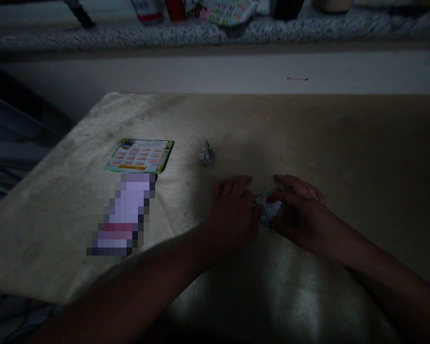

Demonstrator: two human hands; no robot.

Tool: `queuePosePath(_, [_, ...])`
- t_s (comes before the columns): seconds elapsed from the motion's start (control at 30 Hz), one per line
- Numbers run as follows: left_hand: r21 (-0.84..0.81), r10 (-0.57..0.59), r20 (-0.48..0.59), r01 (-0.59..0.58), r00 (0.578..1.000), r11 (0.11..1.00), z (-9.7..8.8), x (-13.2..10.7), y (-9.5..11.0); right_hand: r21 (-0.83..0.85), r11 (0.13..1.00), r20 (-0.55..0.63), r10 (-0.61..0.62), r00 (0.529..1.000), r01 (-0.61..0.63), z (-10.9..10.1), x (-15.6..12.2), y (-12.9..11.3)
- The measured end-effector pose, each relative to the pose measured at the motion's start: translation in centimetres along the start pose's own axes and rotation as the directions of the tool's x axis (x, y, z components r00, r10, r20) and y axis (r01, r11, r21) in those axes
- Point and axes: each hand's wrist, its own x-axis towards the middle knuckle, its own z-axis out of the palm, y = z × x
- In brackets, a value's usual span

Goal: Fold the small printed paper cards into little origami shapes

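Both my hands rest low on a beige board (308,134) in dim light. My left hand (232,212) and my right hand (297,210) meet around a small folded piece of printed paper (268,209), fingers curled and pinching its two sides against the board. A second small folded paper piece (207,154) lies alone a little beyond my left hand.
A stack of printed paper sheets with a green border (140,155) lies at the left. A blurred-out flat object (123,215) sits just in front of the stack. Past the board's far edge is pale floor, then a speckled rug (215,33) with bottles and clutter.
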Motion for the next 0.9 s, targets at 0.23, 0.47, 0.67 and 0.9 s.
queuePosePath(0.23, [-0.010,-0.003,0.010,0.003,1.000,1.000,-0.2,0.1,0.1,-0.023,1.000,-0.025,0.008,1.000,-0.008,0.3,0.0,-0.1])
queuePosePath(0.47, [-0.054,-0.004,0.027,0.005,1.000,0.999,-0.4,0.1,-0.3,-0.036,0.999,-0.035,-0.001,0.999,-0.001,0.4,0.0,0.1])
queuePosePath(0.67, [-0.102,0.014,0.062,-0.007,0.998,0.995,-1.0,0.1,-0.9,-0.035,0.999,-0.027,0.011,1.000,-0.012,0.1,0.0,-0.3])
queuePosePath(0.9, [-0.066,-0.015,0.038,0.018,0.999,0.998,-0.5,0.1,-0.6,-0.035,0.999,-0.027,0.009,1.000,-0.010,0.2,0.0,-0.2])
